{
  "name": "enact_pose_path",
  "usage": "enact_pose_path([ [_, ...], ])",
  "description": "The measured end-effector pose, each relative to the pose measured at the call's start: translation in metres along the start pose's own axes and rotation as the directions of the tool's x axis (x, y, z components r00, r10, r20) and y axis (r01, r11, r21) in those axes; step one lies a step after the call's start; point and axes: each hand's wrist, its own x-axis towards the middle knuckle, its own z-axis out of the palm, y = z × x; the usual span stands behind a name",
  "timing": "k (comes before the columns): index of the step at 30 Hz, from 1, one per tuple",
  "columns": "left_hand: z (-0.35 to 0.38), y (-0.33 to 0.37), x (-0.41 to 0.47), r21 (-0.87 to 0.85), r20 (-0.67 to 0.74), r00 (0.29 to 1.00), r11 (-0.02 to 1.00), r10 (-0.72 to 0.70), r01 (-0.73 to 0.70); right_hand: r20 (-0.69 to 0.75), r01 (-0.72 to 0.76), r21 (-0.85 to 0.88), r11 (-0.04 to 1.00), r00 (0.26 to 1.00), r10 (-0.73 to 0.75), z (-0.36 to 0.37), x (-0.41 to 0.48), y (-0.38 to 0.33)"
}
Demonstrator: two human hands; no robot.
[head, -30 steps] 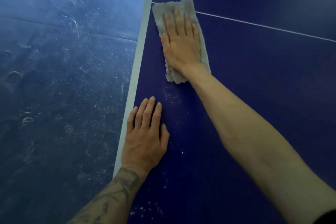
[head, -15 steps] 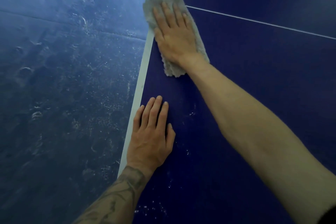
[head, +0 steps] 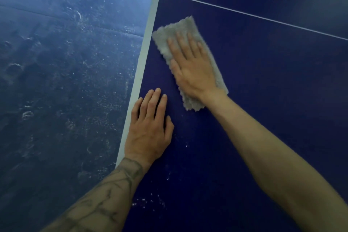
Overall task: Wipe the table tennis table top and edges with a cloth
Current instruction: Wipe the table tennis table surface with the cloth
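A dark blue table tennis table top [head: 263,100] fills the right side, with a white edge band [head: 145,58] along its left side and a thin white centre line [head: 244,13]. A folded grey cloth [head: 180,30] lies on the top close to the edge band. My right hand [head: 190,69] presses flat on the cloth with straight fingers. My left hand [head: 148,130] rests flat on the table just inside the edge band, below the cloth, fingers straight and holding nothing. White specks [head: 148,201] dot the surface near my left forearm.
A scuffed blue floor [head: 66,81] with pale marks lies left of the table edge, well below the table top. A seam in the floor runs across at the upper left.
My right hand has drawn the cloth back towards me along the edge band, away from the centre line. My left hand has stayed flat in the same spot.
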Motion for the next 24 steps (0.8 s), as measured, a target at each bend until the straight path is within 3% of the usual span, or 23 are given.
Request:
enact_pose_path([
  [3, -0.002, 0.0, 0.0, -0.005, -0.001, 1.0, 1.0, 0.003, -0.003, 0.02, 0.135, -0.035, 0.99, 0.991, -0.134, 0.011, -0.061, -0.003],
  [7, -0.005, 0.002, 0.0, 0.002, -0.001, 1.0, 1.0, 0.008, -0.008, 0.01, -0.136, -0.02, 0.991, 0.991, 0.136, 0.005, -0.094, 0.034],
  [9, -0.005, 0.003, -0.001, -0.014, -0.021, 1.0, 1.0, 0.005, -0.005, -0.027, -0.287, 0.017, 0.958, 0.957, 0.287, 0.002, -0.077, 0.031],
  [11, -0.006, 0.004, -0.001, -0.05, -0.066, 0.998, 0.999, -0.011, 0.007, -0.047, -0.346, 0.089, 0.934, 0.935, 0.351, 0.003, -0.06, 0.009],
  [13, -0.009, 0.001, -0.005, -0.093, -0.106, 0.994, 0.995, -0.03, 0.02, -0.051, -0.256, 0.074, 0.964, 0.964, 0.26, 0.014, -0.066, -0.021],
  [16, -0.015, -0.012, -0.024, -0.11, -0.11, 0.993, 0.993, -0.042, 0.03, -0.038, 0.021, 0.014, 1.0, 0.999, -0.02, 0.032, -0.124, -0.05],
  [18, -0.019, -0.019, -0.048, -0.088, -0.083, 0.996, 0.996, -0.032, 0.024, -0.011, 0.067, 0.017, 0.998, 0.998, -0.067, 0.038, -0.167, -0.042],
  [21, -0.023, -0.027, -0.081, -0.046, -0.028, 0.999, 0.998, 0.036, -0.037, 0.014, -0.148, -0.028, 0.989, 0.989, 0.148, 0.026, -0.179, 0.003],
  [24, -0.019, -0.03, -0.092, -0.017, -0.005, 0.998, 0.998, 0.064, -0.064, -0.043, -0.443, 0.056, 0.895, 0.894, 0.445, 0.007, -0.143, 0.041],
])
